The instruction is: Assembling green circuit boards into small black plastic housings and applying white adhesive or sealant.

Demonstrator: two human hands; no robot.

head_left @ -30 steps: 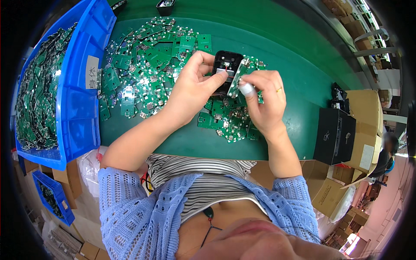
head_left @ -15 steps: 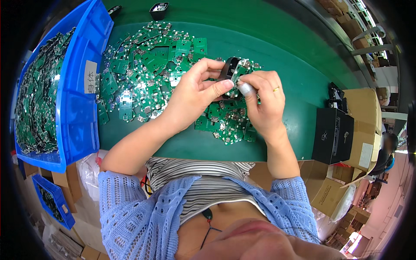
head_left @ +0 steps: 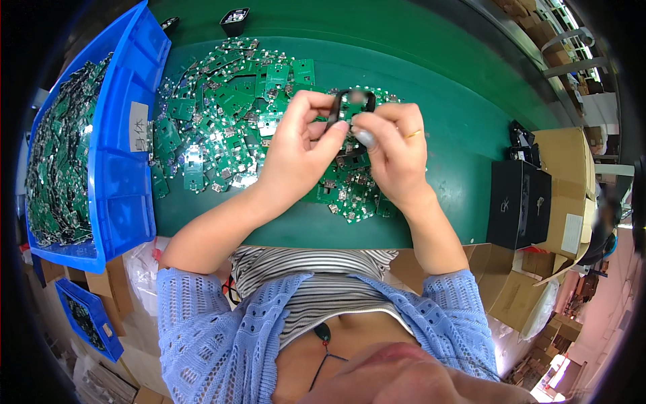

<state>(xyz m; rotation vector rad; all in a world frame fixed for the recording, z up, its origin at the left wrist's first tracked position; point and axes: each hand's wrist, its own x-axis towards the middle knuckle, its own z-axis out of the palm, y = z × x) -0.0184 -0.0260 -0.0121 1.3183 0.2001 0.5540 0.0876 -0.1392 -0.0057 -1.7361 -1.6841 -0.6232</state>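
Note:
My left hand (head_left: 295, 149) grips one side of a black plastic casing (head_left: 334, 113), fingers behind it and thumb in front. Inside the casing's frame shows a green circuit board (head_left: 352, 110), partly blurred. My right hand (head_left: 397, 158) is closed at the lower right of the casing, thumb and forefinger pinched together at the board's edge. Its fingertips hide exactly what they grip. Beneath and to the left of both hands, many loose green circuit boards (head_left: 232, 94) are spread over the green tabletop (head_left: 296, 225).
At the left stands a large blue bin (head_left: 121, 168) heaped with circuit boards. A small black container (head_left: 234, 22) sits at the back. To the right are a black box (head_left: 518, 205) and an open cardboard box (head_left: 568, 182). A smaller blue bin (head_left: 111, 330) is lower left.
Both hands have shifted slightly left with the casing. The casing has turned more upright, and the circuit board, previously tilted out at its right side, now appears within its frame.

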